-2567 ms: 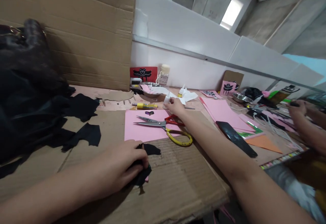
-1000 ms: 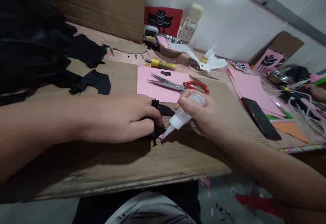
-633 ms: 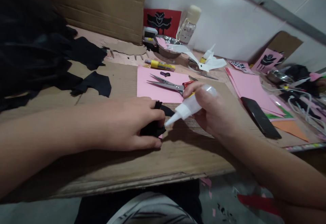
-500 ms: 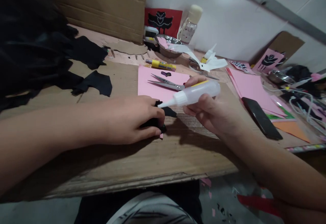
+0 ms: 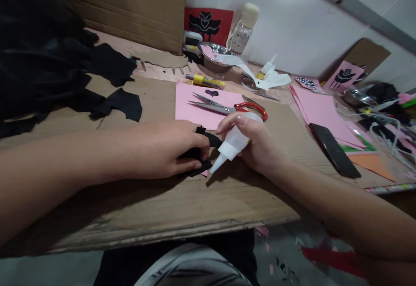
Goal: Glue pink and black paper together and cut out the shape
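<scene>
My left hand (image 5: pixel 162 149) lies on the cardboard work surface (image 5: pixel 156 208), its fingers pinched on a small folded piece of black paper (image 5: pixel 203 165) with a pink bit under it. My right hand (image 5: pixel 256 145) grips a small white glue bottle (image 5: pixel 232 144), tilted down to the left. The bottle's nozzle tip touches or nearly touches the black piece beside my left fingertips.
Behind my hands lie a pink sheet (image 5: pixel 195 104) with red-handled scissors (image 5: pixel 230 107), a yellow glue stick (image 5: pixel 204 80), a metal bowl (image 5: pixel 212 58) and a bottle (image 5: pixel 242 28). Black scraps (image 5: pixel 120 104) are at left. A black phone (image 5: pixel 333 149) and pink papers (image 5: pixel 316 108) are at right.
My right hand fetched the glue bottle from the back, lifted it level half a second ago, and has now tipped the nozzle down onto the black piece again. My left hand kept its hold.
</scene>
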Available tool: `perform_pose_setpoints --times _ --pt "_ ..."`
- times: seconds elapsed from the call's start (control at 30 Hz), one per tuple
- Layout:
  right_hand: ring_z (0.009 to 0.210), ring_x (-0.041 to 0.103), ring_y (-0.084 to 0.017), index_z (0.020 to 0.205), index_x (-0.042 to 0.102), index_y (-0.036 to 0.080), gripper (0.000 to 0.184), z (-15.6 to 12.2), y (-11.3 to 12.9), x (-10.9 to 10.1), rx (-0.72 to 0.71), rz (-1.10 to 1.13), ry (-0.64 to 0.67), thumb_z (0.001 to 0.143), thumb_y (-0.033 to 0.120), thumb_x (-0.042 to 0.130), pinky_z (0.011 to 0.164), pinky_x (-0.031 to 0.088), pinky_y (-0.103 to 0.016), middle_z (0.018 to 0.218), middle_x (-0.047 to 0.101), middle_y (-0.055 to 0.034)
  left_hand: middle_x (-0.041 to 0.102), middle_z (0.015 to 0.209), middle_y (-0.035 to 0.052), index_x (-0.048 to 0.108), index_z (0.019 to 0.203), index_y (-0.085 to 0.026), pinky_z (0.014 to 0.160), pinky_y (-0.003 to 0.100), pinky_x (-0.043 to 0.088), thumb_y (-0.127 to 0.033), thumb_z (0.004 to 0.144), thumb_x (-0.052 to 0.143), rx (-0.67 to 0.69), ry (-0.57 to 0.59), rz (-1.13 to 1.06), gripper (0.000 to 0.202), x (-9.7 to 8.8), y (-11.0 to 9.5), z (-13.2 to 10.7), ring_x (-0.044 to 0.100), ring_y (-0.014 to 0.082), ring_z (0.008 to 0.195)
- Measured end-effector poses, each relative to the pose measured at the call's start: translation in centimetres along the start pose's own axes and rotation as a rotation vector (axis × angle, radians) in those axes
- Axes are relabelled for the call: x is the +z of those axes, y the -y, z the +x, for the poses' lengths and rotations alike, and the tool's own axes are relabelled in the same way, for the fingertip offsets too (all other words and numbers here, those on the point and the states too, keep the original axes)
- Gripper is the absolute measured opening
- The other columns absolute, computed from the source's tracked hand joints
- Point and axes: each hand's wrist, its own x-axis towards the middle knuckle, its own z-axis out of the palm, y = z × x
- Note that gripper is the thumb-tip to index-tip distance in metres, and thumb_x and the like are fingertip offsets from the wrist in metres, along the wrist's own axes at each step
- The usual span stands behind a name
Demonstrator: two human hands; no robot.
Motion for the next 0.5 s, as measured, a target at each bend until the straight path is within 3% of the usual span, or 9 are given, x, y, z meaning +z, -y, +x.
perform_pose_setpoints --times 0.17,0.37,0.5 --pt "0.034 0.034 -0.01 0.079 0.07 0.024 0.048 -0.3 0.4 -0.2 -0.003 0.017 0.041 0.085 0.07 0.06 0.037 0.027 -0.025 0.04 0.041 0.0076 0.071 0.093 0.0049 0.073 0.094 -0.027 0.07 0.03 0.05 -0.024 0.087 0.06 -0.021 0.021 -0.006 0.015 -0.2 -0.2 -0.1 0.066 0.0223 0.08" --pt "0.05 0.05 -0.011 0.082 0.068 0.024 0.045 -1.0 1.4 -0.1 -0.116 0.068 0.06 0.073 0.067 0.077 0.045 0.037 -0.024 0.068 0.062 0.003 0.074 0.093 0.0043 0.073 0.1 -0.027 0.069 0.027 0.05 -0.025 0.094 0.05 -0.029 0.093 -0.071 0.024 -0.9 0.0 0.0 0.067 0.0199 0.079" --pt "0.053 0.052 -0.012 0.078 0.065 0.023 0.039 -1.8 2.5 0.8 -0.107 0.089 0.065 0.081 0.061 0.073 0.049 0.041 -0.025 0.068 0.06 0.0025 0.076 0.093 0.0036 0.074 0.098 -0.026 0.069 0.025 0.05 -0.029 0.095 0.053 -0.001 0.069 -0.086 0.022 -1.2 0.1 -0.2 0.068 0.0187 0.079"
